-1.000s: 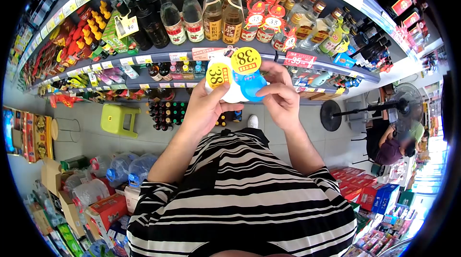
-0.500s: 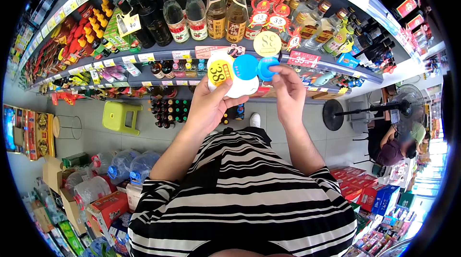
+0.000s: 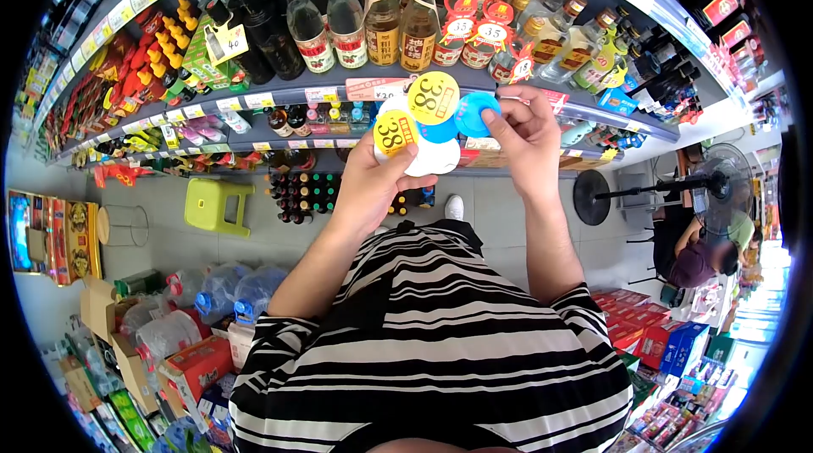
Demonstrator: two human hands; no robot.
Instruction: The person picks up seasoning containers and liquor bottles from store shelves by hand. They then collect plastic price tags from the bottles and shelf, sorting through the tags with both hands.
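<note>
My left hand (image 3: 373,178) is closed on a white lobed price tag (image 3: 436,161) with a yellow "38" circle (image 3: 392,133), thumb on its front. My right hand (image 3: 529,135) pinches a blue round price tag (image 3: 478,115) at its right edge. Another yellow "38" circle (image 3: 433,98) overlaps the upper part of the white tag, next to the blue round. Whether it is joined to the blue round I cannot tell. Both hands are held close together in front of the liquor shelf (image 3: 339,85).
Glass bottles (image 3: 383,21) with hanging price signs line the shelf. Dark bottles (image 3: 309,195) stand on the floor below. A green stool (image 3: 216,206) is at left, a fan (image 3: 718,186) at right near a seated person (image 3: 690,262). Boxes and large plastic bottles (image 3: 222,288) are behind me.
My right hand has moved slightly up and to the right with the blue tag. The upper yellow circle has swung left and now shows "38" the right way round, overlapping the left hand's tag.
</note>
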